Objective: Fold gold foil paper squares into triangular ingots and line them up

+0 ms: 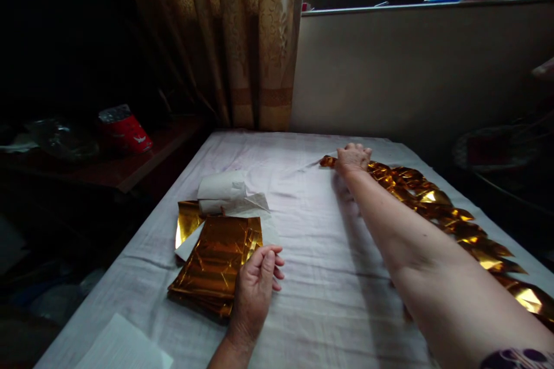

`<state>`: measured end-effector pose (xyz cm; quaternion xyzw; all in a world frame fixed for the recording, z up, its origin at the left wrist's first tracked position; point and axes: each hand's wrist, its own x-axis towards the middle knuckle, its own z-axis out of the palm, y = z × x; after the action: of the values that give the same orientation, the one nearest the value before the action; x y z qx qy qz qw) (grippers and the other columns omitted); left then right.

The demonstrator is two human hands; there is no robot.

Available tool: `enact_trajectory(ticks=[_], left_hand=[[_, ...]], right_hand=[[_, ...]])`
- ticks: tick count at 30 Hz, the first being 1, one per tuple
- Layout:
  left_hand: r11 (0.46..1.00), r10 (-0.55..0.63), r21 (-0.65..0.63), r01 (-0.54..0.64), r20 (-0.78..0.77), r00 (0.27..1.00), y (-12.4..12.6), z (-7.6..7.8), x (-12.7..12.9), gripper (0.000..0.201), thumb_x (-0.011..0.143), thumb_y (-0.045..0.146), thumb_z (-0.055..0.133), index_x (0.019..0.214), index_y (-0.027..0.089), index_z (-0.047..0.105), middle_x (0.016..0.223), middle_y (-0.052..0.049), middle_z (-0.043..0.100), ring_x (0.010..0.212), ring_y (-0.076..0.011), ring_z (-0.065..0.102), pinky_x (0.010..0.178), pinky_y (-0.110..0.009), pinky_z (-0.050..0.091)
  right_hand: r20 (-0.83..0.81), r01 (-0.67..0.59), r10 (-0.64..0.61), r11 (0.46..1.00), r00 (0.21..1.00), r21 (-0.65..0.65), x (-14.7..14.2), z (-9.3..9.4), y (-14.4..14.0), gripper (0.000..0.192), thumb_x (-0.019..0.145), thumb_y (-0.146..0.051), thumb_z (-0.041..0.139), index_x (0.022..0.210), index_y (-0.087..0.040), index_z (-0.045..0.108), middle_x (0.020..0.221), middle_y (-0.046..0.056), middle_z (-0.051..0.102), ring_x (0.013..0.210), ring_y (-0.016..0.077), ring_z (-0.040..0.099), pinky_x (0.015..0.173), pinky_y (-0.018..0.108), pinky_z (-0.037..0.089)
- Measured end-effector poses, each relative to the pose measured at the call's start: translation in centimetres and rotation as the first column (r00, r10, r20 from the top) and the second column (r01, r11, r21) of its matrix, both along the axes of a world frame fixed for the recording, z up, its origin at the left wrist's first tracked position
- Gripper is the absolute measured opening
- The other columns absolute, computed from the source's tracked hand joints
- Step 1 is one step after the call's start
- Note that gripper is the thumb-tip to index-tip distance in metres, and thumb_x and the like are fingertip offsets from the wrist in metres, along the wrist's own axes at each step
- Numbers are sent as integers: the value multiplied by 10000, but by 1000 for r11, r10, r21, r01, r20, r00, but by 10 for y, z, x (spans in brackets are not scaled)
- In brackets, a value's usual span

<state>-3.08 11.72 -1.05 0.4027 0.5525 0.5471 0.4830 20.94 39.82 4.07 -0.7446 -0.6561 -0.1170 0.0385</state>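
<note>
My right hand [352, 158] is stretched far across the white cloth, fingers closed on the far end of a long chain of folded gold foil pieces [437, 202]. The chain runs back along the right side of the table, beside my forearm. My left hand [255, 288] rests near the front, its fingers curled on the right edge of a stack of gold foil sheets [212, 265]. White paper sheets [229, 193] lie just behind the stack, partly over another gold sheet [188, 220].
The white-cloth-covered table [311, 277] ends at a wall under a window sill, with a patterned curtain [234, 40] behind. A dark side table on the left holds a red packet [123, 131]. A white sheet [121, 349] lies at the front left corner.
</note>
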Motion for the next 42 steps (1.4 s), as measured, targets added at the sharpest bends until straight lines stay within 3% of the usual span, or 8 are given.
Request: enact_trajectory(ticks=[5,8,11,19,27,31,35,42], left_hand=[[1000,29,-4,-29,3,1000,0,5,3,603,740,728,621,879,152,736,692,-47,668,548,-119,619,419,-180,493],[1000,21,2,-21,-2,1000,-2,4,2,601,764,723,604,899,153,738,699,-52,674,558,-119,625,434,-179,501],[1000,-6,2,6,-17,1000,-4,1,0,556,821,679,579,941,160,738,722,-55,684,585,-120,637,463,-179,517],[1000,-8,5,8,-88,996,-7,-3,0,522,856,649,560,931,166,743,702,-52,684,569,-111,624,460,-165,507],[999,-41,15,43,-97,994,-9,-10,-4,472,889,597,551,966,171,738,735,-53,685,593,-113,625,483,-172,512],[999,-50,4,50,-115,992,-8,-11,-4,467,885,595,555,962,174,740,731,-51,683,585,-111,615,485,-174,510],[999,-48,-11,47,-120,992,-7,-10,-2,490,860,618,569,952,171,746,730,-53,681,559,-107,593,481,-182,505],[999,-35,-36,31,-121,992,-6,-7,-1,493,828,631,595,928,174,753,728,-55,679,557,-111,584,482,-188,500]], right_hand=[[-57,-283,279,956,959,-77,-51,-8,4,386,958,-317,384,1250,-242,626,1346,92,596,1277,263,392,1021,417,281],[-119,-324,306,927,944,-187,-83,-23,13,476,987,-444,299,1162,-218,679,1308,102,634,1299,294,405,1075,518,249],[-174,-334,298,911,939,-241,-101,-35,25,545,996,-470,243,1242,-179,631,1394,131,565,1336,311,389,1098,595,211],[-267,-410,341,870,901,-273,-98,-40,41,528,1017,-460,177,1329,-222,530,1503,111,440,1360,254,388,1086,554,300],[-197,-353,320,921,927,-165,-106,-41,25,495,1003,-432,254,1304,-170,546,1424,153,508,1285,284,442,1039,491,339],[-111,-284,275,955,955,-80,-89,-27,15,396,967,-281,357,1274,-170,582,1325,165,570,1170,270,499,967,404,361],[-30,-177,176,983,984,-37,-45,-6,14,405,914,-192,426,1272,-183,617,1299,176,580,1173,296,475,946,421,343],[41,-56,63,985,997,-164,2,-4,31,282,820,-213,554,999,-204,772,1078,158,703,1038,290,549,880,424,369]])
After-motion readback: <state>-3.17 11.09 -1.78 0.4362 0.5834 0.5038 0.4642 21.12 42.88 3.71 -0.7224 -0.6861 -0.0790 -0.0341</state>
